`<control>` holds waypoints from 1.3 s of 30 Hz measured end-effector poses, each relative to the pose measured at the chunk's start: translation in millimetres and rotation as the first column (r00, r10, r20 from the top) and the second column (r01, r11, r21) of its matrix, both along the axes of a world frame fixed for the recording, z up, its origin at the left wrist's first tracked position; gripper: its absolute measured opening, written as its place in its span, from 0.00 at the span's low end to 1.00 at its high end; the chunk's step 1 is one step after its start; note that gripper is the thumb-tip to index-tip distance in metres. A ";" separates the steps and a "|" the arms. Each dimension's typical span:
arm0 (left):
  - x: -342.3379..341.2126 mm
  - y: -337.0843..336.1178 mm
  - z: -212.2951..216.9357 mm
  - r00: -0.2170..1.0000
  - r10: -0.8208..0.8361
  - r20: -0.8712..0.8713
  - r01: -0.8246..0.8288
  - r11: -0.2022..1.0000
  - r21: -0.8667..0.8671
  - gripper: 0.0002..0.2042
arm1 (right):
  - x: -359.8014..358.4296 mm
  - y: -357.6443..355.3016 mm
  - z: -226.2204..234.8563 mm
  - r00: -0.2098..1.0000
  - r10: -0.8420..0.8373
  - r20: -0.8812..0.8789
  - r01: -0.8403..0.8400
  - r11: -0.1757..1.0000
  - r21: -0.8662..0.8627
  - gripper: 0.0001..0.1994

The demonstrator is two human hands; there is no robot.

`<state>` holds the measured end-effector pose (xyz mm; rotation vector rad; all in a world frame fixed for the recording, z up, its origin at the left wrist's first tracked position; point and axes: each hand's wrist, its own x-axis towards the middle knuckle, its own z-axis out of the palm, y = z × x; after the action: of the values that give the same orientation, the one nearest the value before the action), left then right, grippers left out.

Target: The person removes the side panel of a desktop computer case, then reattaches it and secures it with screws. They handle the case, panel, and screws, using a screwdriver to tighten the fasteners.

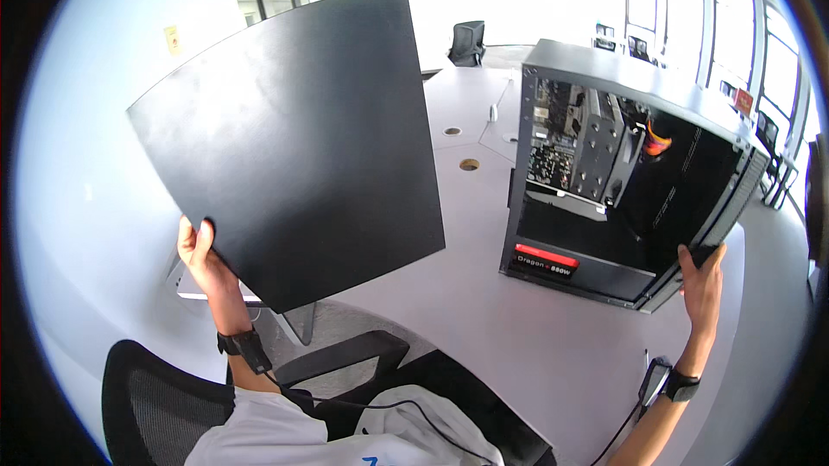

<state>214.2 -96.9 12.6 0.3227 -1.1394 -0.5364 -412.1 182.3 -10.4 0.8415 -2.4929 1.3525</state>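
Observation:
A large dark side panel point(302, 146) is held up on the left by my left hand point(205, 257), thumb on its near face and the other fingers partly hidden behind its edge. On the table to the right stands a black computer case point(639, 69) with its side uncovered. Circuit boards, a graphics card point(596, 151) and a power supply with a red stripe point(546, 260) show inside. My right hand point(701, 280) grips the lower right corner of the case, its thumb on the near side and its fingers round the edge.
The pale table point(432, 319) has round cable holes point(469, 164) beyond the panel. An office chair point(164, 397) with an armrest point(345, 358) stands at lower left. Cables run from both wrist straps. A farther chair point(467, 43) and windows point(682, 17) lie in the background.

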 end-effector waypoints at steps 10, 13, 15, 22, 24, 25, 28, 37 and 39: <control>-37.8 14.3 -50.2 0.946 -0.317 0.060 0.312 0.947 0.078 0.23 | 22.0 29.9 28.6 0.979 -0.060 -0.196 0.076 0.994 0.073 0.26; -70.4 2.9 -67.6 0.938 -0.345 -0.022 0.345 0.932 0.109 0.22 | 37.7 22.6 37.0 0.965 -0.096 -0.243 0.081 0.994 -0.070 0.31; -96.4 -1.0 -75.7 0.936 -0.335 -0.112 0.347 0.930 0.122 0.21 | 46.1 16.0 43.2 0.969 -0.071 -0.235 0.023 0.979 -0.203 0.30; -188.7 13.1 -74.1 0.843 -0.531 -0.091 0.538 0.837 0.104 0.22 | 97.3 4.0 56.9 0.895 0.170 -0.413 -0.324 0.884 -0.337 0.16; -213.2 17.1 -73.2 0.836 -0.543 -0.083 0.549 0.832 0.083 0.22 | 108.3 -5.7 54.0 0.872 0.277 -0.405 -0.413 0.859 -0.302 0.19; -223.4 18.8 -72.4 0.818 -0.570 -0.072 0.575 0.813 0.093 0.21 | 111.1 -10.7 52.0 0.864 0.318 -0.391 -0.440 0.854 -0.278 0.21; -246.0 24.5 -71.1 0.791 -0.608 -0.064 0.611 0.783 0.112 0.20 | 111.6 -19.3 45.8 0.864 0.406 -0.298 -0.488 0.822 -0.295 0.25; -284.7 40.5 -58.5 0.774 -0.633 -0.017 0.633 0.771 0.073 0.19 | 90.1 -22.4 38.7 0.897 0.123 -0.425 -0.259 0.925 -0.279 0.31; -291.4 44.6 -56.2 0.774 -0.633 -0.011 0.632 0.771 0.076 0.18 | 87.9 -23.6 35.9 0.935 0.124 -0.331 -0.232 0.922 -0.311 0.32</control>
<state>-77.3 -52.3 -43.6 -0.0116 -1.2385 -1.1820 -324.2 158.7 25.5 1.1183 -1.9086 1.5231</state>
